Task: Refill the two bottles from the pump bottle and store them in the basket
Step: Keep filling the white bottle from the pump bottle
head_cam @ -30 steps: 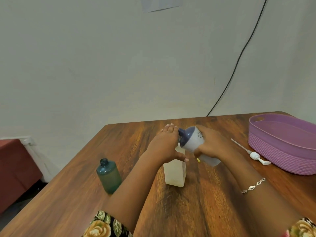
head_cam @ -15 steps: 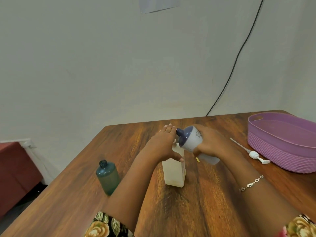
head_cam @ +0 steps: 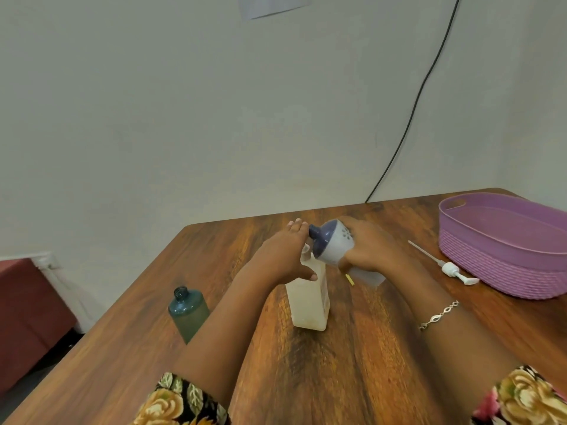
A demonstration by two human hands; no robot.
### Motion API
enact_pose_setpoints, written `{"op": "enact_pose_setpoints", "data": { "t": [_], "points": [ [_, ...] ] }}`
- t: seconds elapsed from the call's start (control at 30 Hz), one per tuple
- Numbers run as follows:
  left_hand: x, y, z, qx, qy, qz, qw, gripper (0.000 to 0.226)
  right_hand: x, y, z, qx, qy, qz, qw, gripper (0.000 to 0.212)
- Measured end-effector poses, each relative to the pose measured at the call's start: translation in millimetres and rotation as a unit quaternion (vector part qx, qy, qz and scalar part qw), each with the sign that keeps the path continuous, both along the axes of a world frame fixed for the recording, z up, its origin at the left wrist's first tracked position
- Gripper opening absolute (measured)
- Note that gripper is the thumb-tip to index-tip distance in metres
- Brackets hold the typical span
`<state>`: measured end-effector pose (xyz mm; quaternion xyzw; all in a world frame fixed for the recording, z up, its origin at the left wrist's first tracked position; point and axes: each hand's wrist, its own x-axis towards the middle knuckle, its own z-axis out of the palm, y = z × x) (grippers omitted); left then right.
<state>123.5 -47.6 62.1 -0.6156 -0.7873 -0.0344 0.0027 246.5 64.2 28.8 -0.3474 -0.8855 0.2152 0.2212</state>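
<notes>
White bottle (head_cam: pixel 334 243): held off the table, tipped over to the left, its dark blue top pointing at the mouth of the clear bottle (head_cam: pixel 308 302). The lower body is hidden behind the fingers and wrist.
Right hand (head_cam: pixel 371 250): wrapped round the middle of the white bottle from the right side, fingers curled over it, gripping it.
Clear bottle: stands upright on the table (head_cam: pixel 352 378), just left of and below the white bottle, with pale liquid inside. Its open neck sits right under the blue top; whether the two touch cannot be told.
Left hand (head_cam: pixel 282 256): grips the clear bottle's upper part from the left, thumb across the near face and fingers reaching round the far side.
Green bottle (head_cam: pixel 188 314): upright and uncapped, near the table's left edge, well apart from both hands and just beside the left forearm.
Pump (head_cam: pixel 449 268): lies flat on the table to the right of the right hand, its thin tube pointing away, its head just beside the basket (head_cam: pixel 503 271).
Basket: purple, on the right side of the table, apart from both hands.
Yellow bit (head_cam: pixel 349 279): small, on the table just below the right hand; too small to identify.
Bracelet (head_cam: pixel 438 315): on the right wrist.
Cable (head_cam: pixel 411 118): black, running down the wall to the table's far edge.
</notes>
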Motion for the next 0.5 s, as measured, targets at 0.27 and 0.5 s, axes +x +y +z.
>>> {"op": "enact_pose_setpoints", "data": {
  "t": [0.27,0.5],
  "points": [
    [7,1,-15,0.035,0.019,0.02,0.999,0.079,3,-3,-4,0.012,-0.029,0.001,1.0,0.072],
    [4,2,6,0.006,-0.029,0.008,1.0,0.075,2,-4,3,-0.001,-0.01,0.001,1.0,0.07]
  ]
}}
